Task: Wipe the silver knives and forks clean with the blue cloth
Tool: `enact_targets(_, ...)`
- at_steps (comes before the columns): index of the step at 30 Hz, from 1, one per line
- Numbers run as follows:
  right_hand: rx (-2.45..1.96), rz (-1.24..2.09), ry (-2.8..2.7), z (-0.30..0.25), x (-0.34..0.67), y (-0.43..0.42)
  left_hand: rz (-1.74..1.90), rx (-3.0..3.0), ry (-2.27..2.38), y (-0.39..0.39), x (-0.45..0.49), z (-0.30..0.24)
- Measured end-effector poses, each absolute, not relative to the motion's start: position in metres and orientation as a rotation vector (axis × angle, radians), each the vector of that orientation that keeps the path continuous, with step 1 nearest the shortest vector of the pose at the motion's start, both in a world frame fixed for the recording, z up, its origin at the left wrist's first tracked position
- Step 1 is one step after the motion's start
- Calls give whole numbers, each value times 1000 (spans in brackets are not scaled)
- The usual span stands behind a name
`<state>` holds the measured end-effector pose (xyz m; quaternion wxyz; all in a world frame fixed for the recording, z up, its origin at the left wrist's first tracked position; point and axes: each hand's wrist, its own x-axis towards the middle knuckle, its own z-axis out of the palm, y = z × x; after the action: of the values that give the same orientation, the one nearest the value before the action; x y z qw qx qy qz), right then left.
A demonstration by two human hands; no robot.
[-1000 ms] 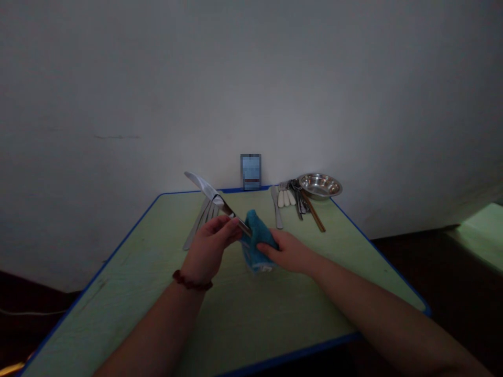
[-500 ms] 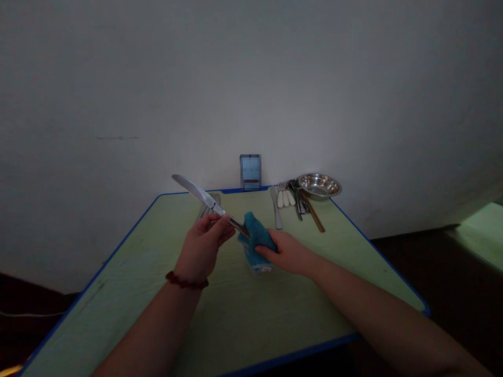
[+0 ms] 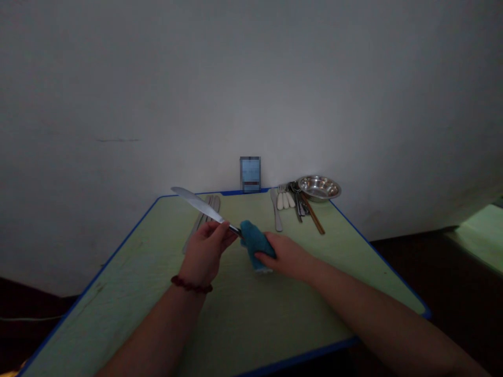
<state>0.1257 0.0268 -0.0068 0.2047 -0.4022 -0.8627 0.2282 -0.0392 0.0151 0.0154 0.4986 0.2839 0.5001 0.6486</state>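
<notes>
Mid-frame, the left hand (image 3: 202,255) pinches a knife (image 3: 197,203), blade toward upper left; the right hand (image 3: 290,254) grips a blue cloth (image 3: 254,245) at its handle end. Below, the surface (image 3: 236,319) spreads to its blue edge (image 3: 306,357), bottom centre.

Left forearm (image 3: 157,324) angled forward and inward; left hand (image 3: 201,252) raised, fingers (image 3: 223,227) in a pinch grip. Right forearm (image 3: 365,298) extended diagonally inward; right hand (image 3: 288,252) curled in a firm grip, thumb (image 3: 265,259) across the near side.
</notes>
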Motion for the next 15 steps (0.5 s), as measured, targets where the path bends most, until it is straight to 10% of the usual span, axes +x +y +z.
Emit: enact_targets(15,-1298,149,-2512,-8,120,24,1523,583,1248,13,-33,13)
